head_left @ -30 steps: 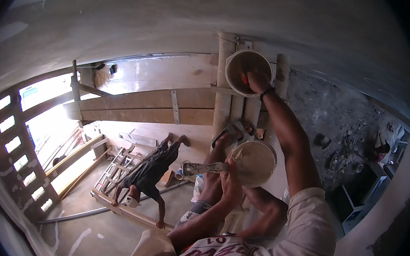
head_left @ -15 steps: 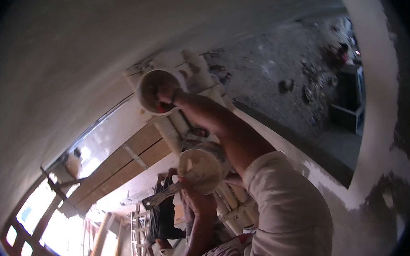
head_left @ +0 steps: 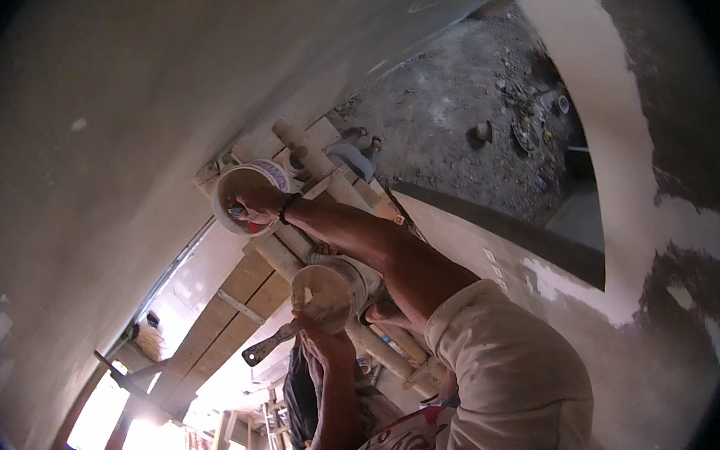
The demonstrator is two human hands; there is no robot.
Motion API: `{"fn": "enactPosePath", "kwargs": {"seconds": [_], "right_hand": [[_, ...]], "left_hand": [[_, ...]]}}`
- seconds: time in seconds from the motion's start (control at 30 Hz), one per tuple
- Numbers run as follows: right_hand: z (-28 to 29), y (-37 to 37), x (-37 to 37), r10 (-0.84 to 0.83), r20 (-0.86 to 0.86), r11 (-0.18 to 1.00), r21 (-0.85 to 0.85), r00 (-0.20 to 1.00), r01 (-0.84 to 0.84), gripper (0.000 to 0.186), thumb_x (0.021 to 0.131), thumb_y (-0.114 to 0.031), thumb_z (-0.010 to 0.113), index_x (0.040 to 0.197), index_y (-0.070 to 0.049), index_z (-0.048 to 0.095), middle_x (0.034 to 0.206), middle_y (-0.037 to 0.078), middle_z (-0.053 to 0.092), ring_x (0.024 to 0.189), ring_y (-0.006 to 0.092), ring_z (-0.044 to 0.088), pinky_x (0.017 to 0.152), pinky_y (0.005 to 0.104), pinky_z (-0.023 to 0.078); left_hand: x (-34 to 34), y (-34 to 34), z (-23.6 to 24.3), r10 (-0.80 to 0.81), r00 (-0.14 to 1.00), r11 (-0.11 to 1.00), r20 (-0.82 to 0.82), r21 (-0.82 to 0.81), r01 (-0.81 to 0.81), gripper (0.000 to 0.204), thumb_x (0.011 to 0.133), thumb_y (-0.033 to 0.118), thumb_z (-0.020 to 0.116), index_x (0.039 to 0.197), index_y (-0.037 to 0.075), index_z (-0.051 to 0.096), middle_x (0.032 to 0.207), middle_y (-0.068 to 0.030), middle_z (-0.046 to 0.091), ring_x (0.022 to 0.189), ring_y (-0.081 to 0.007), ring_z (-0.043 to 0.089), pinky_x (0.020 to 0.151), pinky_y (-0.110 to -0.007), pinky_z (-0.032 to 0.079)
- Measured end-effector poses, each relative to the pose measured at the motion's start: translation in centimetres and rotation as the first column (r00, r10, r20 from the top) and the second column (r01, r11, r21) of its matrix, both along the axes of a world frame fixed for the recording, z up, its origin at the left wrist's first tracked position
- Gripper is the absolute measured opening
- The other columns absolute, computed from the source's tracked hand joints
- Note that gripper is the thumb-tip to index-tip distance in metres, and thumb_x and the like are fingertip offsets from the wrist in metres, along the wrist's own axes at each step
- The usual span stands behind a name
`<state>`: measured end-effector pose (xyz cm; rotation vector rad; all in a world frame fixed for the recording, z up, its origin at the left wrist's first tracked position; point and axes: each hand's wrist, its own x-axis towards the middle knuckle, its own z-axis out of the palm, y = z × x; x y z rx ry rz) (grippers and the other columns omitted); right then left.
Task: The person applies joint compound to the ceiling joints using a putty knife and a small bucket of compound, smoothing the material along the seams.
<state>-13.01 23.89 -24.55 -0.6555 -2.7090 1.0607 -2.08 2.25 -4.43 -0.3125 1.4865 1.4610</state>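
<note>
My right hand (head_left: 257,203) reaches into a white bucket (head_left: 227,176) at upper centre, fingers closed around a small metallic object (head_left: 234,212), its kind unclear; something red lies below it in the bucket. My left hand (head_left: 321,340) is closed on a scraper (head_left: 270,344), whose dark speckled end sticks out to the left. It is against the near rim of a second bucket (head_left: 333,295) with pale paste inside, below my right forearm. Both buckets are over scaffold poles and boards. A sandalled foot shows beside the lower bucket, partly hidden.
Long planks (head_left: 234,325) and poles (head_left: 388,354) run beneath me. A plastered wall (head_left: 106,120) rises at left. An opening at right overlooks a rubble-strewn floor (head_left: 455,97), bordered by a patched wall (head_left: 676,292). A co-worker's dark-clothed leg (head_left: 300,394), a ladder and a bright doorway are below.
The view has swung round, bringing the rubble floor upward and the scaffold diagonal. Since half a second ago my right hand and its bucket appear lower and further left. Both hands keep their holds.
</note>
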Motion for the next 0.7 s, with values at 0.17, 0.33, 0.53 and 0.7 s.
{"fn": "enactPosePath", "kwargs": {"seconds": [0.17, 0.33, 0.53, 0.7], "right_hand": [[11.5, 2.8, 8.1, -0.236, 0.193, 0.679, -0.668, 0.952, 0.304, 0.045, 0.092, -0.044, 0.050, 0.077, -0.004, 0.060, 0.055, 0.007, 0.059, 0.053, 0.0165, 0.060, 0.052, 0.0347, 0.046], [23.0, -0.1, 23.0, -0.476, 0.261, 0.490, -0.714, 0.840, 0.499, 0.035, 0.093, -0.039, 0.051, 0.086, -0.006, 0.058, 0.067, 0.005, 0.059, 0.060, 0.0130, 0.059, 0.054, 0.0318, 0.046], [41.9, -11.2, 41.5, -0.657, 0.252, 0.367, -0.716, 0.711, 0.593, 0.029, 0.093, -0.034, 0.053, 0.105, -0.008, 0.058, 0.090, 0.004, 0.061, 0.073, 0.0117, 0.059, 0.061, 0.0310, 0.049], [49.5, -17.3, 57.1, -0.944, 0.216, 0.130, -0.450, 0.249, 0.883, 0.036, 0.092, -0.028, 0.055, 0.123, -0.010, 0.055, 0.108, 0.006, 0.063, 0.090, 0.0157, 0.060, 0.081, 0.0362, 0.050]], "left_hand": [[2.1, -0.2, 1.6, -0.182, 0.913, 0.981, -0.365, -0.137, 0.141, 0.081, 0.091, 0.066, 0.027, 0.136, -0.001, 0.029, 0.133, -0.0203, 0.038, 0.122, -0.0300, 0.042, 0.102, -0.046, 0.037], [3.0, -2.9, 6.8, -0.546, 0.735, 0.838, -0.402, -0.251, 0.485, 0.076, 0.091, 0.061, 0.032, 0.137, 0.002, 0.028, 0.133, -0.0193, 0.039, 0.120, -0.0294, 0.042, 0.102, -0.045, 0.036], [5.5, 6.0, 22.0, -0.762, 0.474, 0.571, -0.441, -0.113, 0.813, 0.065, 0.092, 0.054, 0.040, 0.133, 0.003, 0.038, 0.127, -0.0163, 0.046, 0.116, -0.0263, 0.046, 0.100, -0.042, 0.037], [10.7, 17.3, 38.8, -0.740, 0.258, 0.272, -0.622, 0.074, 0.959, 0.057, 0.092, 0.047, 0.046, 0.129, 0.004, 0.046, 0.122, -0.0139, 0.052, 0.113, -0.0238, 0.048, 0.099, -0.039, 0.038]]}}
